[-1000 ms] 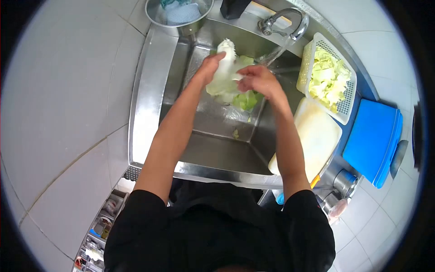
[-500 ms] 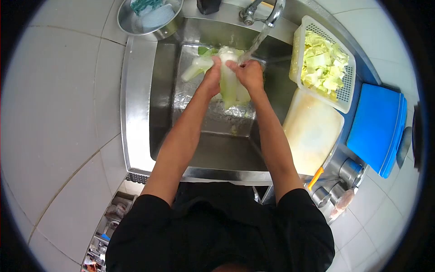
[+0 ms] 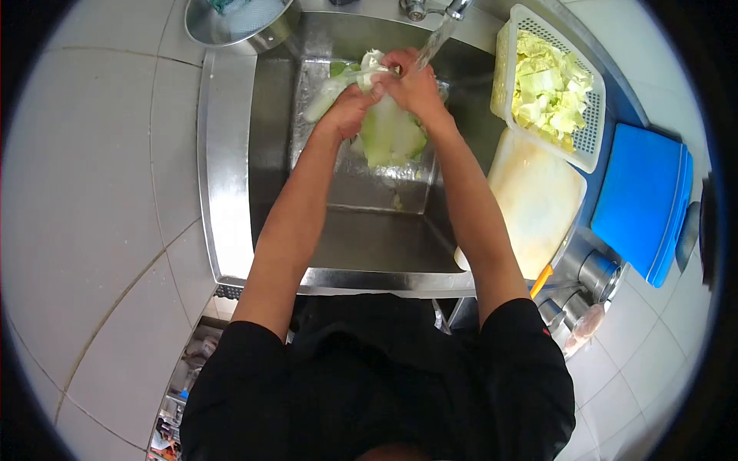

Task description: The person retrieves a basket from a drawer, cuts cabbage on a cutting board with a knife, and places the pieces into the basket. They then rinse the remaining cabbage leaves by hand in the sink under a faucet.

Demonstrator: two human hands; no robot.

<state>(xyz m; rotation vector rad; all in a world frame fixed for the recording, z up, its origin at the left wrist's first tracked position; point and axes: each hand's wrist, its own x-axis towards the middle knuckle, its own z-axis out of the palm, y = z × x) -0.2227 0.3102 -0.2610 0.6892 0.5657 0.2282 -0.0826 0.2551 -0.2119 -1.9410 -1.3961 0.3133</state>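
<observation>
Under running water in the steel sink (image 3: 377,238), both of my hands are closed around the white base of a napa cabbage leaf (image 3: 371,67). My left hand (image 3: 350,107) grips it from the left, thumb towards the middle. From the right, my right hand (image 3: 413,86) curls over the same base, its fingertips partly hidden. Pale green cabbage leaves (image 3: 390,138) spread below my hands, and a thick white stalk (image 3: 327,96) lies to the left. Water falls from the tap (image 3: 457,9) beside my right hand.
A white perforated basket (image 3: 501,84) of cut cabbage stands right of the sink. Nearer are a worn cutting board (image 3: 538,203), an orange handle (image 3: 543,280) and steel containers (image 3: 599,272). A blue folded item (image 3: 642,200) lies far right; a metal pot (image 3: 270,36) stands back left.
My right hand has turned and come over the cabbage base, closer to my left hand. My left hand has shifted slightly left. The whole view has tilted, so the sink sits higher.
</observation>
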